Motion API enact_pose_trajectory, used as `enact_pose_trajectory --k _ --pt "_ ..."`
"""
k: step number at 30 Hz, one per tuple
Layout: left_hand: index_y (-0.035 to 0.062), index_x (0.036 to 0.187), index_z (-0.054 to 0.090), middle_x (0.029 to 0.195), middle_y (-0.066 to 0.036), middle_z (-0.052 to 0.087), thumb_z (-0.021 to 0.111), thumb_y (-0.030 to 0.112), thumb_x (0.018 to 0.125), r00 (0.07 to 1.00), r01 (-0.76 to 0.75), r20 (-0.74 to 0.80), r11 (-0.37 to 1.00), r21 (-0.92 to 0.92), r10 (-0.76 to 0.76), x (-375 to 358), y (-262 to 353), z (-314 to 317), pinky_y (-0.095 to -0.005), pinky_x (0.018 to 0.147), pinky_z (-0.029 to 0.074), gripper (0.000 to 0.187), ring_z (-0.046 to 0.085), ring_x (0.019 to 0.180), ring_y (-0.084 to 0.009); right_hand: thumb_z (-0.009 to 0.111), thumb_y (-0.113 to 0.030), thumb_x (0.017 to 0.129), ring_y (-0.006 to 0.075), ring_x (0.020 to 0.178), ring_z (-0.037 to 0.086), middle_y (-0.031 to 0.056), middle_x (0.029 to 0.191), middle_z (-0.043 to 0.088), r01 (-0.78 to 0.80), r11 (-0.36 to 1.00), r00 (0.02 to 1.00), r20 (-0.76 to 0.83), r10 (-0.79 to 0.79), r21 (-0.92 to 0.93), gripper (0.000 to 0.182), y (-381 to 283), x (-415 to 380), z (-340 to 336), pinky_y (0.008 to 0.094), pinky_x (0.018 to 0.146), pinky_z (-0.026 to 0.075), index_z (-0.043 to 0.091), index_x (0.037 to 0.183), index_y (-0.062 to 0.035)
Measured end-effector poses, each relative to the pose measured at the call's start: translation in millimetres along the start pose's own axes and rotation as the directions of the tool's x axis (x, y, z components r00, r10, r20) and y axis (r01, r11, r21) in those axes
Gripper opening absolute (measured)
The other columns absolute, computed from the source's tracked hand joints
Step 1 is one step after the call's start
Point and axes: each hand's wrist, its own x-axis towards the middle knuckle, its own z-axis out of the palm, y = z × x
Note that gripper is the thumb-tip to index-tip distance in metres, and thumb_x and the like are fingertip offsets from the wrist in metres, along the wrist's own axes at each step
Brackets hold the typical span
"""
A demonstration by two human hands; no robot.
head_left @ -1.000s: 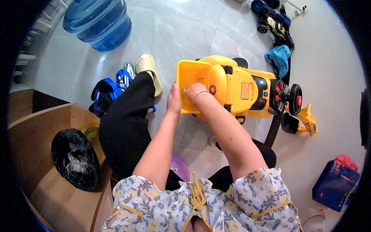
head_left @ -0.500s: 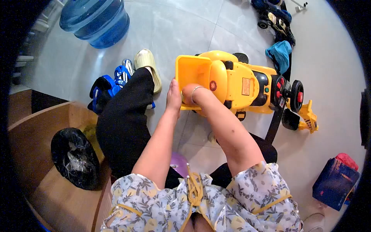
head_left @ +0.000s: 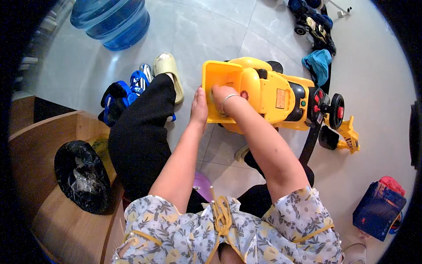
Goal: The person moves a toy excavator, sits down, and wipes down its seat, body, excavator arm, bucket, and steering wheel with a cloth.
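A yellow ride-on toy excavator (head_left: 274, 94) lies across the floor in front of me, its open yellow bucket (head_left: 223, 69) at the left end. Flat along the bucket's outer left side rests my left hand (head_left: 199, 107), fingers stretched and pressed to the wall. Inside the bucket, my right hand (head_left: 225, 97) has its fingers curled against the inner surface, a bracelet on its wrist. A small pale edge shows by those fingertips, but what they hold is mostly hidden.
A blue water jug (head_left: 116, 24) stands at upper left. Blue-and-black shoes (head_left: 121, 99) lie beside my slippered foot (head_left: 168, 70). A wooden cabinet (head_left: 66, 229) with a black plastic bag (head_left: 81, 176) is at left. Toy cars (head_left: 312, 26), a teal cloth (head_left: 317, 64) and a navy bag (head_left: 378, 209) lie rightward.
My right hand has moved up, farther along the inside of the bucket. My left hand stays against its outer side. The view has shifted slightly.
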Motion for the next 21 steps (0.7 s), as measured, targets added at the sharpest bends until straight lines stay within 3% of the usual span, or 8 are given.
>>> enact_pose_trajectory --k 1,6,9,12,16,18,19,21 --pt "0.0035 0.137 0.040 0.132 -0.011 0.050 0.034 0.054 0.097 1.000 0.003 -0.004 1.000 0.001 -0.003 0 -2 -2 -0.0357 0.102 0.037 0.065 0.048 0.119 -0.0223 0.055 -0.016 0.084 0.0329 0.102 0.064 0.0197 0.110 0.065 -0.018 0.999 0.995 0.100 0.023 -0.051 0.029 -6 -3 1 0.0414 0.085 0.051 0.065 0.108 -0.0041" --pt "0.0042 0.141 0.036 0.138 -0.012 0.044 0.030 0.046 0.100 0.994 0.105 -0.029 0.994 -0.016 -0.106 -10 12 5 -0.0341 0.106 0.031 0.059 0.041 0.126 -0.0216 0.057 -0.021 0.084 0.0313 0.100 0.065 0.0171 0.108 0.066 -0.007 0.988 0.986 0.164 0.032 -0.152 0.030 -11 6 31 0.0397 0.083 0.051 0.068 0.106 -0.0040" --pt "0.0042 0.141 0.036 0.137 -0.011 0.045 0.030 0.045 0.100 0.996 0.085 0.021 0.995 -0.058 -0.084 -4 9 2 -0.0341 0.105 0.032 0.058 0.042 0.126 -0.0215 0.060 -0.020 0.076 0.0311 0.092 0.066 0.0196 0.098 0.068 0.084 0.996 0.944 0.317 -0.086 0.019 0.032 0 -2 11 0.0374 0.079 0.051 0.068 0.100 -0.0016" --pt "0.0053 0.132 0.046 0.126 -0.008 0.054 0.032 0.052 0.098 0.995 0.084 -0.034 0.988 -0.132 -0.089 -5 7 8 -0.0373 0.096 0.042 0.060 0.053 0.112 -0.0219 0.059 -0.014 0.073 0.0334 0.090 0.066 0.0209 0.096 0.067 0.055 0.991 0.968 0.235 -0.083 0.125 0.030 8 1 22 0.0375 0.079 0.050 0.068 0.099 -0.0007" --pt "0.0059 0.130 0.048 0.121 -0.007 0.058 0.032 0.052 0.098 0.993 0.113 0.001 0.973 -0.201 -0.115 1 -2 1 -0.0362 0.092 0.045 0.058 0.057 0.107 -0.0212 0.055 -0.009 0.071 0.0330 0.086 0.065 0.0202 0.091 0.067 0.083 0.946 0.984 0.124 -0.127 0.313 0.031 16 0 39 0.0357 0.076 0.050 0.067 0.098 0.0004" --pt "0.0063 0.129 0.049 0.118 -0.006 0.060 0.033 0.052 0.098 0.995 0.096 0.028 0.974 -0.203 -0.092 7 -10 -3 -0.0349 0.089 0.047 0.057 0.059 0.103 -0.0203 0.051 -0.006 0.070 0.0300 0.081 0.063 0.0181 0.086 0.067 -0.029 0.814 0.977 0.190 -0.100 0.580 0.033 16 -12 30 0.0340 0.073 0.049 0.067 0.099 0.0010" --pt "0.0063 0.129 0.049 0.118 -0.006 0.060 0.033 0.052 0.098 0.995 0.096 0.030 0.976 -0.195 -0.092 6 -14 -5 -0.0349 0.089 0.047 0.057 0.059 0.103 -0.0203 0.050 -0.006 0.071 0.0237 0.078 0.063 0.0140 0.084 0.067 0.027 0.835 0.975 0.172 -0.144 0.550 0.034 20 -6 36 0.0319 0.071 0.048 0.067 0.100 0.0007" --pt "0.0067 0.128 0.050 0.118 -0.006 0.060 0.032 0.053 0.098 0.988 0.152 -0.010 0.969 -0.197 -0.157 4 -7 -3 -0.0349 0.089 0.047 0.058 0.059 0.103 -0.0203 0.050 -0.005 0.072 0.0213 0.077 0.062 0.0121 0.086 0.067 0.056 0.763 0.970 0.145 -0.194 0.644 0.034 26 -9 34 0.0317 0.070 0.048 0.067 0.100 0.0005"
